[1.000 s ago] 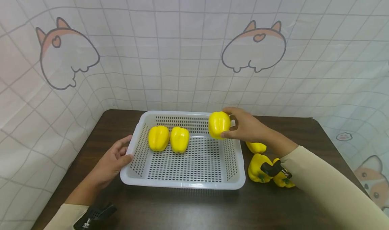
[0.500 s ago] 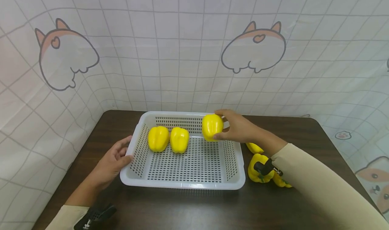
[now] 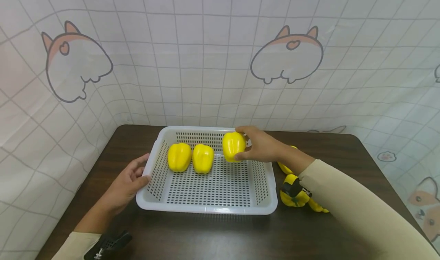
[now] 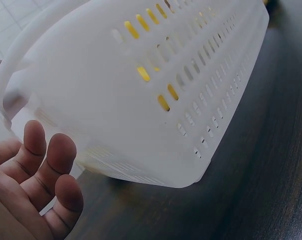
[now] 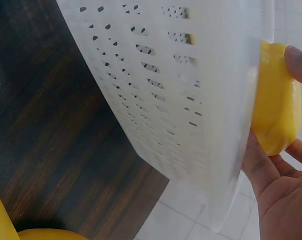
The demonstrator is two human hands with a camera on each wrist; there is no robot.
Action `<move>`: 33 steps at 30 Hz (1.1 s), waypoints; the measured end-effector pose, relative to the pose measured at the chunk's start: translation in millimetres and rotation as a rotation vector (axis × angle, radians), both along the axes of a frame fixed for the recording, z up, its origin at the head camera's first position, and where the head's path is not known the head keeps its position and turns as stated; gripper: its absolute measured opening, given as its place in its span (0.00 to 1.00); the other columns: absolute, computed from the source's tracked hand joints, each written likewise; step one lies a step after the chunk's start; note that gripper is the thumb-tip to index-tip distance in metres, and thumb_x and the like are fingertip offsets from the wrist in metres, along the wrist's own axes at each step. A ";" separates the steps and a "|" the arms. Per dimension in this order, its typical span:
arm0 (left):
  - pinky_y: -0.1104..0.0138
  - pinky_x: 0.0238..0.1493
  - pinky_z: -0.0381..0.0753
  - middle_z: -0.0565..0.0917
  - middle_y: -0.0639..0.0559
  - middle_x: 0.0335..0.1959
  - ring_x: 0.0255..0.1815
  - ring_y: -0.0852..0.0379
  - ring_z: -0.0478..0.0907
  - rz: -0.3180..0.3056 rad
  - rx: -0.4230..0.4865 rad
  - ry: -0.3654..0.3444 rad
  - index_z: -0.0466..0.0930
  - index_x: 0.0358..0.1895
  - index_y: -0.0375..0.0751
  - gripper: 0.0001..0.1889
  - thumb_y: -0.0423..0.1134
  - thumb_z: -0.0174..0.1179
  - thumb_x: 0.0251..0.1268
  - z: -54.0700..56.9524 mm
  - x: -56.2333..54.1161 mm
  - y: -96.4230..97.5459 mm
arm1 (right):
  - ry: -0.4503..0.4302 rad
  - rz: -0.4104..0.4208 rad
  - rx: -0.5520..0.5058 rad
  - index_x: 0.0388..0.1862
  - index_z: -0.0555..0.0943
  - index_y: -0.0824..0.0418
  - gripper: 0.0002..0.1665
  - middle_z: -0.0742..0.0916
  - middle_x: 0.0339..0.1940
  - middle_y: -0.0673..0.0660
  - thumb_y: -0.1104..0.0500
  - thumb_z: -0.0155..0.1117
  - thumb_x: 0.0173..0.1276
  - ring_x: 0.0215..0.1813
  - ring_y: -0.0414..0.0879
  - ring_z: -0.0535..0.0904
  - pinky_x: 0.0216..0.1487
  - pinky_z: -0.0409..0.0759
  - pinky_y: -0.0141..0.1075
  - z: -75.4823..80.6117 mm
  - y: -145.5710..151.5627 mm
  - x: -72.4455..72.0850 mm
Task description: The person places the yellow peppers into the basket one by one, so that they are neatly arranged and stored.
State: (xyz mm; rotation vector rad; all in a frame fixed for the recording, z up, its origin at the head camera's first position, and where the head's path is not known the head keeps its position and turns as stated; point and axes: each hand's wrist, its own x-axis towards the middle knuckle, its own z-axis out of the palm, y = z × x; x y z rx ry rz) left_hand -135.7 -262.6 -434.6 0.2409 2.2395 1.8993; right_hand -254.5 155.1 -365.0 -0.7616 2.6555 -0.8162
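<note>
My right hand [image 3: 259, 145] grips a yellow bell pepper [image 3: 233, 146] between thumb and fingers, over the right half of a white perforated plastic basket [image 3: 206, 209]. The right wrist view shows this bell pepper [image 5: 277, 102] beyond the basket's rim, the thumb on one side and fingers on the other. Inside the basket, at the back left, lie two more yellow bell peppers, one on the left [image 3: 179, 157] and one on the right [image 3: 203, 159]. My left hand [image 3: 125, 181] holds the basket's left rim; in the left wrist view its fingers [image 4: 61, 152] curl beside the outer wall.
Several yellow bell peppers [image 3: 293, 199] lie on the dark wooden table [image 3: 206, 237] right of the basket, partly hidden by my right forearm. A white gridded curtain [image 3: 220, 80] with cartoon animals hangs behind the table. Black wrist straps [image 3: 291, 188] sit on my sleeves.
My right hand has carried its bell pepper leftward and slightly lower over the basket. The left hand, the basket and the two bell peppers in it have stayed put.
</note>
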 end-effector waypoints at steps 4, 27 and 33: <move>0.51 0.48 0.87 0.71 0.25 0.64 0.52 0.37 0.83 0.002 -0.009 -0.003 0.40 0.82 0.38 0.41 0.31 0.56 0.76 0.2 0.9 0.4 | 0.002 -0.003 0.020 0.80 0.61 0.59 0.59 0.73 0.70 0.59 0.43 0.81 0.57 0.63 0.53 0.75 0.52 0.85 0.41 -0.6 -2.6 -0.6; 0.51 0.48 0.87 0.71 0.26 0.64 0.52 0.37 0.82 0.014 -0.007 -0.016 0.40 0.82 0.39 0.41 0.30 0.55 0.76 1.0 2.0 2.4 | 0.020 0.039 0.117 0.77 0.65 0.61 0.55 0.78 0.63 0.57 0.45 0.81 0.57 0.57 0.52 0.78 0.55 0.82 0.43 4.7 -18.5 -8.0; 0.51 0.48 0.87 0.71 0.25 0.64 0.53 0.36 0.82 0.017 -0.005 -0.011 0.40 0.82 0.39 0.41 0.30 0.55 0.76 1.0 2.1 2.0 | 0.013 0.054 0.140 0.77 0.65 0.59 0.54 0.78 0.63 0.55 0.44 0.81 0.57 0.55 0.49 0.77 0.55 0.82 0.42 8.2 -27.6 -10.0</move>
